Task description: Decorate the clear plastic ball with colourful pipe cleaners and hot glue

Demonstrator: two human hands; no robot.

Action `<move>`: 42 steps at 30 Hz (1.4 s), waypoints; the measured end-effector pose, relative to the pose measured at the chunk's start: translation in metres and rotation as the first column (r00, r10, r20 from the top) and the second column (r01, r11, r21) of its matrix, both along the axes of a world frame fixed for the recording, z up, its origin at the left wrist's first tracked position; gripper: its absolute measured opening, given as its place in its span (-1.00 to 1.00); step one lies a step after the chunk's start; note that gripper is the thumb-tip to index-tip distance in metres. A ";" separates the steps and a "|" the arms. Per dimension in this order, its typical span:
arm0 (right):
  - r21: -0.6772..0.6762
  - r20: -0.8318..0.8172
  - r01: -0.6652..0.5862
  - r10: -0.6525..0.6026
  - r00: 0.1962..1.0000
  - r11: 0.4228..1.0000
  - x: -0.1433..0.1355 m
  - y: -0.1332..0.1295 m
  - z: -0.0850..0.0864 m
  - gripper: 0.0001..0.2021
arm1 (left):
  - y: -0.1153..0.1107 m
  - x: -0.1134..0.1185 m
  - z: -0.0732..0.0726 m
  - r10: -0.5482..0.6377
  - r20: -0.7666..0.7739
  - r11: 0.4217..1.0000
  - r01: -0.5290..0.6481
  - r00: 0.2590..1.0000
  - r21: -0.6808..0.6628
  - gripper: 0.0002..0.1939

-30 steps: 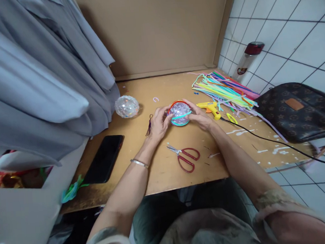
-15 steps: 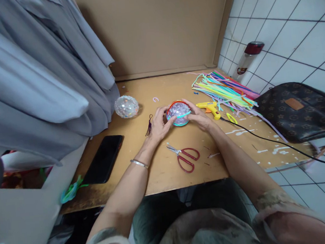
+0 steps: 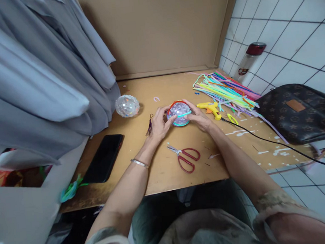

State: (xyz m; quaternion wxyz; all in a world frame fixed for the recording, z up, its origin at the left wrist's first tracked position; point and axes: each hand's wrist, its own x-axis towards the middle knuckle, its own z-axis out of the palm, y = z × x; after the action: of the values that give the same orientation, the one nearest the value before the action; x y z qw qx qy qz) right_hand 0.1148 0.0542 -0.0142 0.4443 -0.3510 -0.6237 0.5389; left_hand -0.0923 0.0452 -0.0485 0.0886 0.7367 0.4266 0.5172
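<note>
A clear, purplish ball (image 3: 179, 109) with a red strip over its top and turquoise strips around its lower part is held above the wooden table (image 3: 158, 175). My left hand (image 3: 160, 125) grips its left side, thumb on the front. From the right, my right hand (image 3: 198, 118) wraps round the other side. A dark tassel (image 3: 149, 125) lies just left of my left hand. Nearest my right hand is a yellow glue gun (image 3: 212, 109) with a black cord. Red-handled scissors (image 3: 185, 157) lie in front of the ball, blades slightly apart.
A second clear ball (image 3: 127, 106) sits back left, a black phone (image 3: 104, 158) front left. Coloured pipe cleaners (image 3: 228, 91) lie back right, beside a brown patterned bag (image 3: 301, 113) and a red-capped bottle (image 3: 248, 61). A grey curtain (image 3: 47, 71) hangs at left.
</note>
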 end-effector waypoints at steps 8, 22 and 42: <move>0.005 -0.004 0.005 -0.005 1.000 1.000 -0.002 0.000 -0.002 -0.09 | -0.002 0.000 0.001 0.012 -0.020 1.000 -0.012 1.000 0.003 -0.48; 0.059 0.030 0.044 -0.046 0.998 0.997 -0.005 -0.001 -0.006 -0.18 | -0.003 0.002 0.002 0.037 -0.036 0.999 -0.036 0.999 0.024 -0.50; 0.094 0.085 0.010 -0.018 0.996 0.995 -0.010 -0.008 0.000 -0.13 | -0.005 0.008 -0.003 -0.058 -0.071 0.997 0.055 0.996 -0.047 0.00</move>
State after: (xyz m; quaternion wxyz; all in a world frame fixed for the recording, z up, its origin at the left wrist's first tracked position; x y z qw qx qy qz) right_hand 0.1048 0.0461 -0.0139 0.4369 -0.3571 -0.6643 0.4902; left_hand -0.0842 0.0404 -0.0511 0.1041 0.7646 0.4199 0.4777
